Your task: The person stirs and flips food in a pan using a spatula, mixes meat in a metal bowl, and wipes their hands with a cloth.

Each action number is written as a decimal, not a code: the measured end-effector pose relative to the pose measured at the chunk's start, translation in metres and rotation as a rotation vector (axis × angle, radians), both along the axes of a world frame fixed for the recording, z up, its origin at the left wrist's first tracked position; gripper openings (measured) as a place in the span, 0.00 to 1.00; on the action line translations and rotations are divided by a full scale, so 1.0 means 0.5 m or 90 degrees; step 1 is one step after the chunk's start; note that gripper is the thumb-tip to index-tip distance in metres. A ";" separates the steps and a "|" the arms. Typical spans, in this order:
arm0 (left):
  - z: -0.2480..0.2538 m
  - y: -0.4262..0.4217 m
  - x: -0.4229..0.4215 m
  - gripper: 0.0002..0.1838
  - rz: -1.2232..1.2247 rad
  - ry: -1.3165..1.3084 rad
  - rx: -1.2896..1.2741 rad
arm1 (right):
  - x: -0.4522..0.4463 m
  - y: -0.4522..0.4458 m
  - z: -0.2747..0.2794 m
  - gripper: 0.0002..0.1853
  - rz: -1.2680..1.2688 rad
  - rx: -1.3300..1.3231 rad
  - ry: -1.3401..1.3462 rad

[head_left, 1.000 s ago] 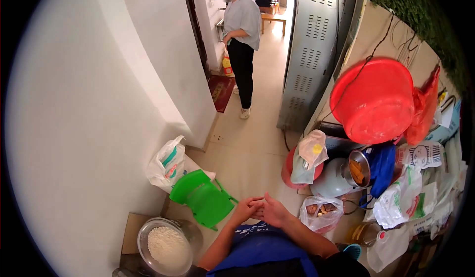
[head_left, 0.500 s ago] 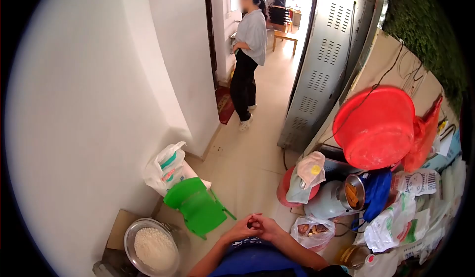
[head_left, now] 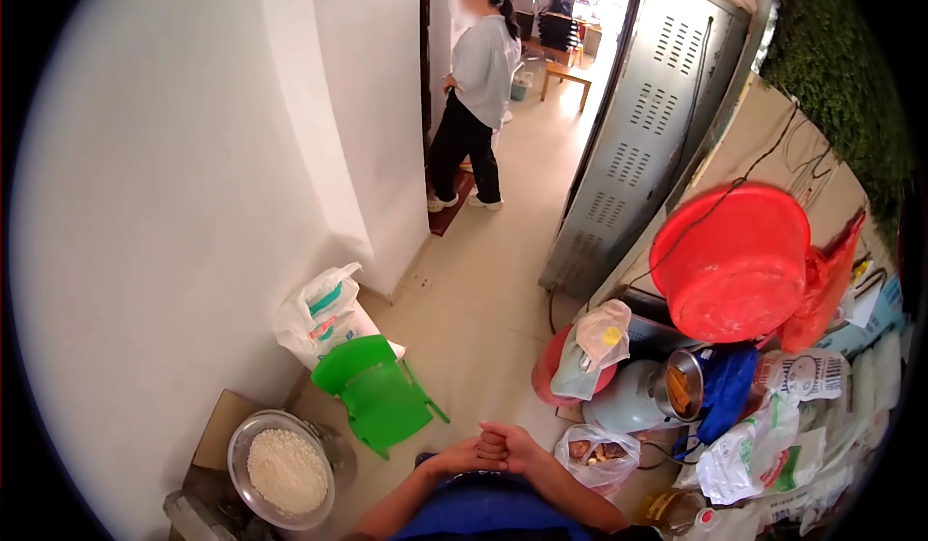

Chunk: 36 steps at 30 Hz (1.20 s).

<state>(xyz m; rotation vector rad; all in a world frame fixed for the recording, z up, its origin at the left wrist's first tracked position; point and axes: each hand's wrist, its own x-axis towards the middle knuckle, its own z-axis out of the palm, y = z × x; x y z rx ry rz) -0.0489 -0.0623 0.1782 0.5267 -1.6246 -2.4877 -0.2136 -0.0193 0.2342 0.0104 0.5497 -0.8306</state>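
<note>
In front of the blue apron [head_left: 493, 509], my left hand [head_left: 468, 456] and my right hand [head_left: 515, 447] are clasped together, fingers wrapped round each other. No object shows between them. A green plastic chair [head_left: 375, 393] stands to the left of my hands. Just right of them lies a clear plastic bag [head_left: 597, 454] with brown pieces inside. At the lower left is a metal bowl [head_left: 287, 468] of white grains.
Another person [head_left: 478, 87] is mid-stride at a doorway ahead. A tall metal cabinet [head_left: 633, 145] stands right of the passage. On the right are a red basin [head_left: 732, 263], a grey gas cylinder [head_left: 623, 398] and plastic bags [head_left: 749, 454]. A white bag [head_left: 322, 314] leans by the left wall.
My fingers have gone from loosely touching to clasped. The other person has turned and stepped left toward the doorway. The camera view has shifted, with the chair and bowl now further left.
</note>
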 end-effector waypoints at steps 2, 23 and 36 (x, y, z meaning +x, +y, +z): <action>0.004 0.009 0.001 0.23 0.016 -0.015 -0.023 | 0.000 0.005 -0.004 0.31 -0.005 0.010 0.027; 0.037 0.032 -0.022 0.18 0.093 -0.144 -0.090 | -0.025 0.029 -0.014 0.27 -0.109 0.017 0.165; 0.027 0.034 -0.025 0.17 0.113 -0.142 -0.067 | -0.028 0.025 -0.023 0.28 -0.091 0.020 0.107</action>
